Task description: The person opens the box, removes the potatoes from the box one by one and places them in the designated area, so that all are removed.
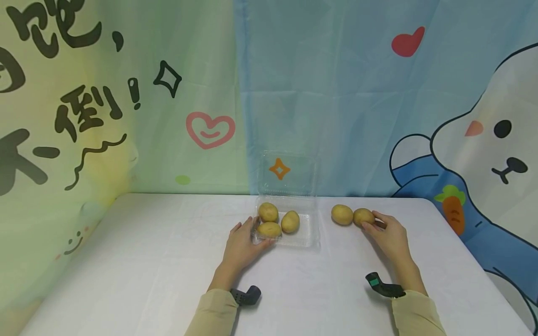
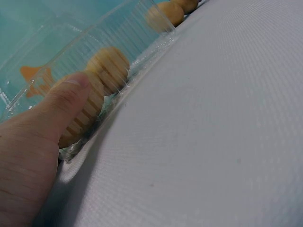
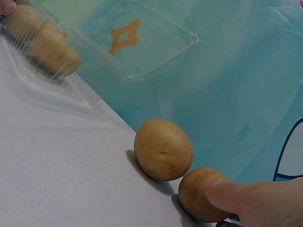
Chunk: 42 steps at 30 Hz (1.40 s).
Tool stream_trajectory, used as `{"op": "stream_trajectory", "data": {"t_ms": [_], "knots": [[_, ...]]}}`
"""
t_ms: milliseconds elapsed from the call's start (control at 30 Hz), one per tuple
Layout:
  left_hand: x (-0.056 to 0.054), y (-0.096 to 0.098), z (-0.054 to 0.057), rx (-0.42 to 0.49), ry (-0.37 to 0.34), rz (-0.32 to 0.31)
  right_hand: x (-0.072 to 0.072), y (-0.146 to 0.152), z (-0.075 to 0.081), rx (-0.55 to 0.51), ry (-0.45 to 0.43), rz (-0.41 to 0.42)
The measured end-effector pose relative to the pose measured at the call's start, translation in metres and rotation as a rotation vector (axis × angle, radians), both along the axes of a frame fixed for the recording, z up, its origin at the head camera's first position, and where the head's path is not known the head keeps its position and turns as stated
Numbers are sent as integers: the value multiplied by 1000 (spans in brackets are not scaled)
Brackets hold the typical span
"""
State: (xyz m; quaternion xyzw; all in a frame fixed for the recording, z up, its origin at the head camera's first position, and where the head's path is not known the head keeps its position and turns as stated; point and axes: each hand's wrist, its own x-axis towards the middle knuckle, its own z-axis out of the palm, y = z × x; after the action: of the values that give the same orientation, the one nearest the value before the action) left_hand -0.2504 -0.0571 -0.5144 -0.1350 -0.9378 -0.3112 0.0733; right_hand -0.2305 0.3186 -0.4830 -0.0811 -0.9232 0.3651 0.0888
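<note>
The left hand (image 1: 244, 246) grips the box (image 1: 307, 235) by its near left corner, thumb in front; three potatoes (image 1: 290, 221) lie inside, lid (image 1: 298, 184) raised. To the right on the table (image 1: 159, 266), the right hand (image 1: 392, 238) pinches one potato (image 1: 361, 216), fingers parted by its width, beside another potato (image 1: 342, 214)

Left hand (image 1: 244, 246), thumb (image 2: 64, 101) spread wide; right hand (image 1: 389, 235) in pinching pose; both well apart
</note>
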Motion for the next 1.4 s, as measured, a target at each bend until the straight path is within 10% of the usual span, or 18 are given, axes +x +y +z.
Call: {"op": "stream_trajectory", "data": {"t_ms": [567, 1400], "knots": [[-1, 0, -1, -12, -1, -3, 1, 5, 8, -9, -36, -34], [-2, 0, -2, -9, 4, -2, 4, -40, 54, -94, 143, 19]]}}
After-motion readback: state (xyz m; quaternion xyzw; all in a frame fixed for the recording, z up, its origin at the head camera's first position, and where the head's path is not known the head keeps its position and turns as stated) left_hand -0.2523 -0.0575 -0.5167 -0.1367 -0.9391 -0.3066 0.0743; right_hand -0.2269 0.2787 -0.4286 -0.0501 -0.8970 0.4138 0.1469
